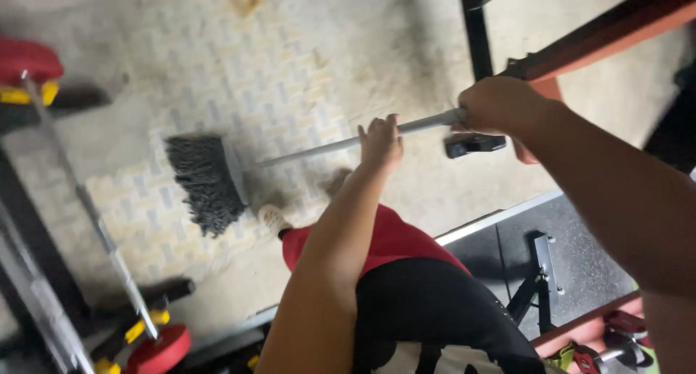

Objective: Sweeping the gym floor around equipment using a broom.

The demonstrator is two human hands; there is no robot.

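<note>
Across the frame's upper left, a worn patterned floor [217,62] is seen. The mop handle [326,145] is clamped by the right hand [500,104]; the left hand [380,143] is wrapped loosely on it.

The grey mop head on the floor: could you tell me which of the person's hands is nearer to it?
Left. The left hand grips the grey handle partway down, closer to the mop head. The right hand holds the handle's upper end, farther away.

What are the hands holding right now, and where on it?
Both hold the grey-headed mop by its long grey handle: right hand clenched at the upper end, left hand lower down the shaft.
</note>
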